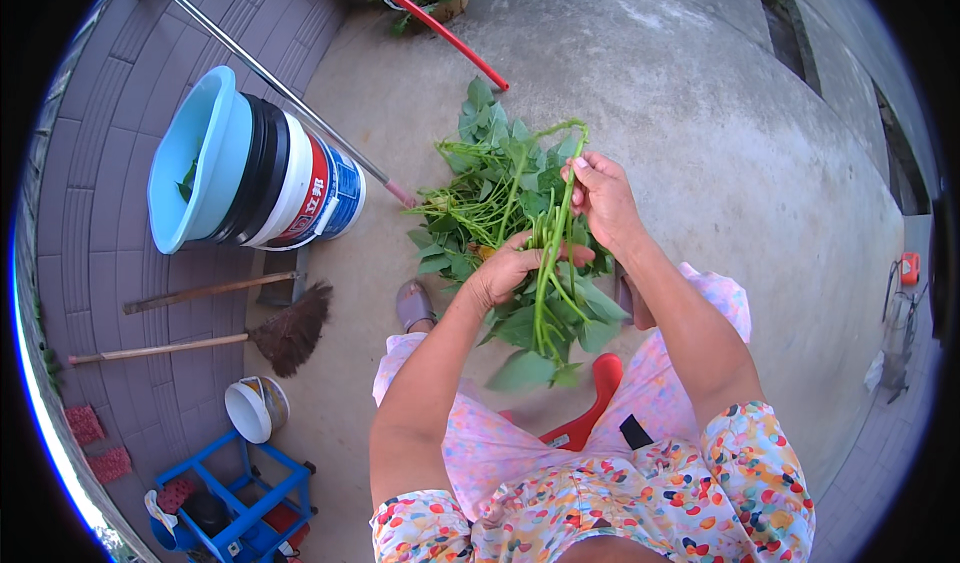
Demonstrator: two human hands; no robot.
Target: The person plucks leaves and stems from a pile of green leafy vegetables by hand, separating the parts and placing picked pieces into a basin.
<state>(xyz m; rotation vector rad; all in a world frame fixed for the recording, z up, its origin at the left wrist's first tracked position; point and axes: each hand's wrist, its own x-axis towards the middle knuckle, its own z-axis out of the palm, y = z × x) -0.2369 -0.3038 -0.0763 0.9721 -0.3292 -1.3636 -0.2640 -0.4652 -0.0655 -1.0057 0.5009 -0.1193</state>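
My left hand [517, 266] is closed around a bundle of green leafy stems [550, 293], whose broad leaves hang towards my lap. Higher up, my right hand [596, 188] pinches one long stem between thumb and fingers, near its bent upper end. Under and beyond both hands, a heap of leafy green vines [480, 203] lies on the concrete floor between my feet. A yellowed leaf shows in the heap beside my left hand. Some fingers of my left hand are hidden behind the stems.
At left, a light blue basin [214, 165] tops a bucket [330, 188] by the tiled wall. A broom [289, 330], a dustpan [281, 281], a small white bucket [251, 411] and a blue metal frame [251, 514] stand nearer. A red pipe [450, 34] reaches in beyond the heap.
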